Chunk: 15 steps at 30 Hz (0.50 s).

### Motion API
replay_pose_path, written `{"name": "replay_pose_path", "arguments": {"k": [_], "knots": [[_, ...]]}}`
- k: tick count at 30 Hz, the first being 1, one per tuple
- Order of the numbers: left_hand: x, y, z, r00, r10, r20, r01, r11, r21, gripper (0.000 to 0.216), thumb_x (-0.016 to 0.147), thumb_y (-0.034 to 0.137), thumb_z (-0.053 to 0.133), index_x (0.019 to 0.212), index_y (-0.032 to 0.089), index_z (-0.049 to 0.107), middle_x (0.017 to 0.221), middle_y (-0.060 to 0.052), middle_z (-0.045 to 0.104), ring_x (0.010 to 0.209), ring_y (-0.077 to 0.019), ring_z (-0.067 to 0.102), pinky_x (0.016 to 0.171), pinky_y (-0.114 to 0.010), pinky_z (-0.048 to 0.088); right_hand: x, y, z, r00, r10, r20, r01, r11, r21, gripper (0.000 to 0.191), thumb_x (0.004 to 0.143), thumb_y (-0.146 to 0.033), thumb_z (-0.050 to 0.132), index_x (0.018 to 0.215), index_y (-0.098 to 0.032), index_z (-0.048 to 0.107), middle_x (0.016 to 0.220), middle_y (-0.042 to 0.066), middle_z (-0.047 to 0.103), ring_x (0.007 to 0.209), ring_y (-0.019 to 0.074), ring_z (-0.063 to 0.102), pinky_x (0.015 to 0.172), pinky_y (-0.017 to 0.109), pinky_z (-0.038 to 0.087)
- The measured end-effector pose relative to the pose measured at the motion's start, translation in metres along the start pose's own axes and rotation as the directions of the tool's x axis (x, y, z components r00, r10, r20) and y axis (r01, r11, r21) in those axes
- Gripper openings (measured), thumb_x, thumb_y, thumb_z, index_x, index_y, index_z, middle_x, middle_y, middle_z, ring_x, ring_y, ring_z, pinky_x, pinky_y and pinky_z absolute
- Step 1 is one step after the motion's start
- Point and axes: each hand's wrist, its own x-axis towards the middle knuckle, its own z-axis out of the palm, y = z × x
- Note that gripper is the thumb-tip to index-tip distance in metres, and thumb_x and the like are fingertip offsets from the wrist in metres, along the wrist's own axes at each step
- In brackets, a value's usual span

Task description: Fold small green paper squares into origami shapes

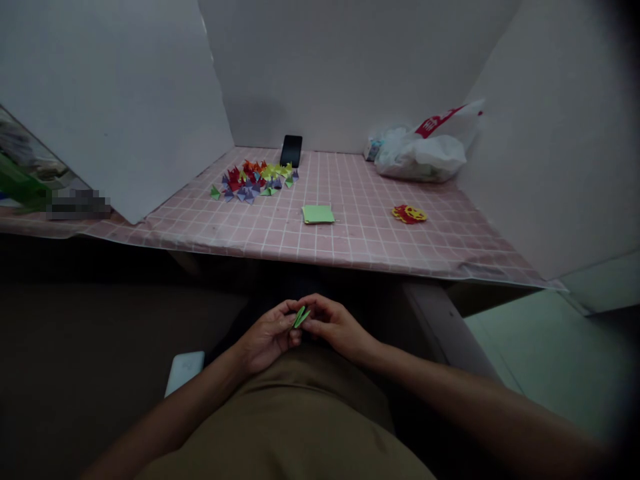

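Below the table's front edge, over my lap, both hands meet on a small folded green paper piece (301,317). My left hand (267,337) pinches it from the left and my right hand (334,325) pinches it from the right, fingers curled closed. On the pink checked table (350,233) lies a small stack of green paper squares (318,214). Further back left sits a cluster of several folded paper pieces (254,179) in red, orange, yellow, purple and green.
A black phone (291,151) leans at the back wall. A white plastic bag (425,150) lies at the back right, a red and yellow paper cutout (409,214) in front of it. White boards wall the table. A pale object (184,371) rests by my left forearm.
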Motion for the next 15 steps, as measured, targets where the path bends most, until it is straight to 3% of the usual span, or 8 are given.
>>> {"name": "replay_pose_path", "arguments": {"k": [6, 15], "knots": [[0.0008, -0.0026, -0.0037, 0.995, -0.062, 0.083, 0.059, 0.998, 0.031, 0.027, 0.072, 0.022, 0.079, 0.092, 0.015, 0.062, 0.074, 0.001, 0.053, 0.059, -0.0060, 0.049, 0.056, -0.019, 0.041, -0.0026, -0.0041, -0.0016, 0.999, 0.029, 0.013, -0.030, 0.999, 0.024, 0.013, 0.075, -0.027, 0.070, 0.083, -0.018, 0.064, 0.070, -0.003, 0.060, 0.063, 0.0107, 0.054, 0.062, 0.025, 0.042], [0.0011, -0.0034, -0.0012, 0.999, -0.049, 0.004, 0.049, 0.997, 0.053, 0.029, 0.070, 0.024, 0.081, 0.090, 0.015, 0.062, 0.079, 0.001, 0.056, 0.059, -0.0047, 0.049, 0.057, -0.018, 0.043, 0.0000, 0.0007, -0.0006, 0.999, 0.018, -0.035, -0.017, 1.000, 0.026, 0.013, 0.072, -0.025, 0.072, 0.078, -0.019, 0.062, 0.067, -0.004, 0.057, 0.059, 0.0098, 0.053, 0.058, 0.024, 0.042]]}}
